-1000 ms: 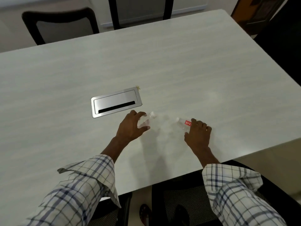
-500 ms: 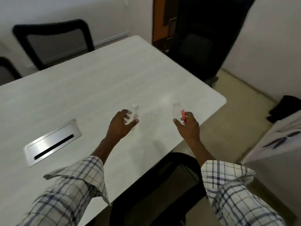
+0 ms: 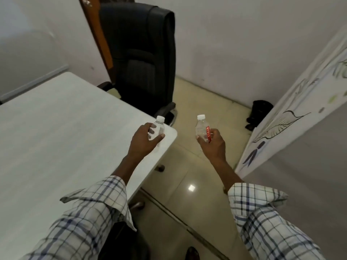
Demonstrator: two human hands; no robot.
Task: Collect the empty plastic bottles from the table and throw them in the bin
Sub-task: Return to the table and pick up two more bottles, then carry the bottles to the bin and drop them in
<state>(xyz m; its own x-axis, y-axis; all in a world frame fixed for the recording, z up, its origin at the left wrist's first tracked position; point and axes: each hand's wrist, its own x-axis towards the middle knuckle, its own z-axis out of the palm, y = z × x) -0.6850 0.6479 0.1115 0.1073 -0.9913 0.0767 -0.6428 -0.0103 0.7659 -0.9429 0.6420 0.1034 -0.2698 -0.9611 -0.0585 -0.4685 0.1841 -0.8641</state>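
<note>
My left hand [image 3: 145,142] grips a small clear plastic bottle [image 3: 158,126] with a white cap, held upright above the right corner of the pale table [image 3: 56,132]. In my right hand [image 3: 213,145] is a second clear bottle [image 3: 201,128] with a white cap and a red label, upright over the floor past the table's edge. A dark bin-like object [image 3: 260,113] stands on the floor by the far wall, half hidden behind a white panel.
A black office chair [image 3: 144,59] stands at the table's far end. A white panel with leaf drawings [image 3: 293,113] leans along the right. Beige tiled floor [image 3: 189,166] lies between table and panel. Another dark chair is below me.
Both hands have lifted the bottles off the table. My view has swung right, away from the table's metal cable box, toward the floor, the black chair and the white panel.
</note>
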